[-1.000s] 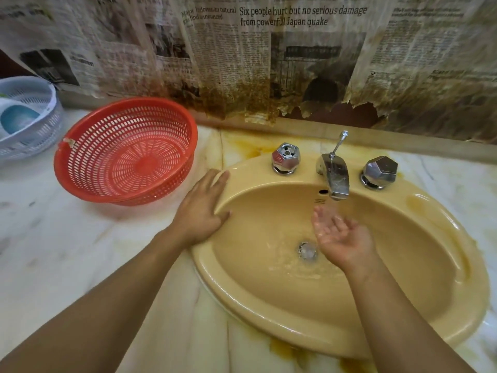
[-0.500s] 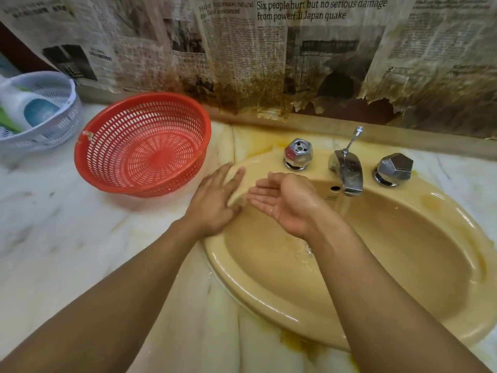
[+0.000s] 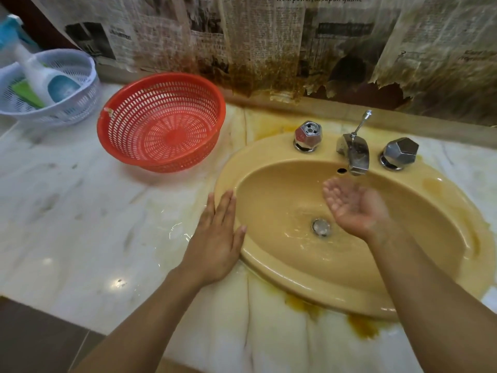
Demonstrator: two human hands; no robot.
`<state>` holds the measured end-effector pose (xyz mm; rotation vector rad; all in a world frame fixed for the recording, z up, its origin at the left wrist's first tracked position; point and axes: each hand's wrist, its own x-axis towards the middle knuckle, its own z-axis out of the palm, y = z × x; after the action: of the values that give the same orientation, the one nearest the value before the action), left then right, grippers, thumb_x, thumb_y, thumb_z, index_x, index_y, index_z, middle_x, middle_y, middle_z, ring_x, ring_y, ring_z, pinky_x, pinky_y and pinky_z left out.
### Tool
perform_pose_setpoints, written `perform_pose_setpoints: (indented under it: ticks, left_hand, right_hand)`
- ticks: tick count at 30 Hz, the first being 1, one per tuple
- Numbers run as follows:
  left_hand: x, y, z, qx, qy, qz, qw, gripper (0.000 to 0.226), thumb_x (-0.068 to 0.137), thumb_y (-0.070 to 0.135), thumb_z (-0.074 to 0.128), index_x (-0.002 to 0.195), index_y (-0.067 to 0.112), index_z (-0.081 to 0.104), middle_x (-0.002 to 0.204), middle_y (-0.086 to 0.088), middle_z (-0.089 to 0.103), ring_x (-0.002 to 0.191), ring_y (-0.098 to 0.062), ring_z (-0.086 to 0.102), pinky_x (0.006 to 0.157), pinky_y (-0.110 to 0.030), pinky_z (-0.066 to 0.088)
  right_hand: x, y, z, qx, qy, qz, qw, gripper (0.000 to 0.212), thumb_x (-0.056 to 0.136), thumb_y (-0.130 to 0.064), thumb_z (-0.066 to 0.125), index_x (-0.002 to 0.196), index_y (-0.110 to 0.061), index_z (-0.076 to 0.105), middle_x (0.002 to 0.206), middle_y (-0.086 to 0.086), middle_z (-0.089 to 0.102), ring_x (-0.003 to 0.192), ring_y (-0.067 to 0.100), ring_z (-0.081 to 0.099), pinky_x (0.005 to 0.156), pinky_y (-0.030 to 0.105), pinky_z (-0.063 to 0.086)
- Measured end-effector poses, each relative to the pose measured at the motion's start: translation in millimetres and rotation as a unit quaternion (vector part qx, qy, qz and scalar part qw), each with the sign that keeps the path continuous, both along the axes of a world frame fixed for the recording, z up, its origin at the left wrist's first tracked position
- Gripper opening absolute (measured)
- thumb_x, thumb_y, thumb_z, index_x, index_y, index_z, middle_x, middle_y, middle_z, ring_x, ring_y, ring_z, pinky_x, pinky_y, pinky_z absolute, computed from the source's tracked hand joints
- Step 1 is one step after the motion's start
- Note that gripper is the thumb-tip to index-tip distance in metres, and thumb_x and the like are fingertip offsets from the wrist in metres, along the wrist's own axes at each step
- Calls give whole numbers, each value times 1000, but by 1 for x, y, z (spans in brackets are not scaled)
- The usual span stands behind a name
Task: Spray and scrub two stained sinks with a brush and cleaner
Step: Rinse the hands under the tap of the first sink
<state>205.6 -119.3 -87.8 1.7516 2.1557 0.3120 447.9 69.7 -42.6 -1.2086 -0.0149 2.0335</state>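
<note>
A yellow oval sink [image 3: 430,265] is set in a white marble counter [image 3: 80,224], with orange-brown stains around its rim. Water lies in the basin around the metal drain [image 3: 321,226]. My right hand [image 3: 355,208] is cupped palm up inside the basin, just under the chrome faucet spout [image 3: 356,154], and holds nothing. My left hand [image 3: 216,240] rests flat, fingers straight, on the counter at the sink's left rim. A white spray bottle [image 3: 45,76] with a blue label lies in a white basket [image 3: 80,103] at the far left. No brush shows.
An empty red plastic basket [image 3: 161,122] stands tilted on the counter left of the sink. Two chrome tap knobs [image 3: 308,135] [image 3: 400,152] flank the faucet. Stained, torn newspaper [image 3: 269,49] covers the back wall. The counter's front edge runs along the lower left.
My right hand went from the sink's left rim back under the faucet spout, cupped. My left hand slid a little down along the rim. The camera shifted right and down.
</note>
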Motion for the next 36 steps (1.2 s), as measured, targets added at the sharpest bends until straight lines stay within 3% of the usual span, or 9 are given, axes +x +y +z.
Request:
perform_pose_setpoints:
  ticks: [5,9,13,16,18,22,29,32,36]
  left_hand:
    - [-13,27,-2,-41,30,22,998,69,105,49,11,164,20,-11,169,10,-22,156,-20,-22,128,-45,-6]
    - [-40,59,-1,-42,30,-6,999,67,106,46,16,164,24,-10,169,13,-23,157,-15,-17,127,-52,-3]
    - [-28,49,-4,-30,21,15,999,68,108,45,20,165,21,-9,170,9,-21,157,-19,-19,127,-49,-7]
    - [-11,9,-3,-1,6,-14,1000,70,105,50,13,165,20,-7,170,10,-18,155,-18,-25,127,-43,-10]
    - [-10,-18,-3,3,10,-58,998,67,107,51,11,165,22,-3,171,13,-12,155,-15,-26,127,-42,-10]
    - [-43,-18,3,-1,79,-149,986,66,106,57,15,166,28,9,172,14,4,157,-7,-15,128,-50,-4]
    - [-85,20,12,-9,125,-277,953,81,97,76,23,165,32,12,172,16,3,157,-6,-10,127,-55,-1]
    - [-78,34,13,16,174,-324,930,90,92,85,26,156,24,35,167,6,28,159,-16,-2,126,-57,-2]
    - [-52,40,4,58,197,-383,901,93,86,90,26,125,13,60,131,-2,63,152,-23,32,126,-58,8]
  right_hand:
    - [-75,-38,35,43,7,228,973,39,107,-17,41,120,14,60,118,34,68,101,44,73,85,46,61]
    - [-100,-61,57,147,-144,395,895,37,107,-19,44,116,12,63,117,34,68,111,43,69,95,43,59]
    - [-71,-53,41,152,-206,286,923,41,108,-28,46,112,9,63,115,30,69,108,42,70,96,45,58]
    - [-28,-26,16,40,-83,80,992,43,111,-27,37,118,8,62,115,27,69,107,38,69,90,43,58]
    - [-5,-9,0,-30,30,-69,997,39,110,-26,38,129,1,60,109,22,74,102,34,73,83,41,61]
    - [11,5,-14,-24,44,-110,993,34,108,-27,45,132,-10,62,100,12,77,84,24,78,68,33,63]
    - [-25,-22,16,45,-27,154,987,34,105,-16,47,124,7,64,108,23,75,96,33,76,75,36,64]
    - [-56,-54,42,95,-81,309,943,40,108,-16,40,116,16,62,109,34,71,99,43,74,81,40,64]
    - [-64,-88,61,187,-206,423,862,35,108,-19,48,109,11,67,105,28,74,101,37,74,91,40,61]
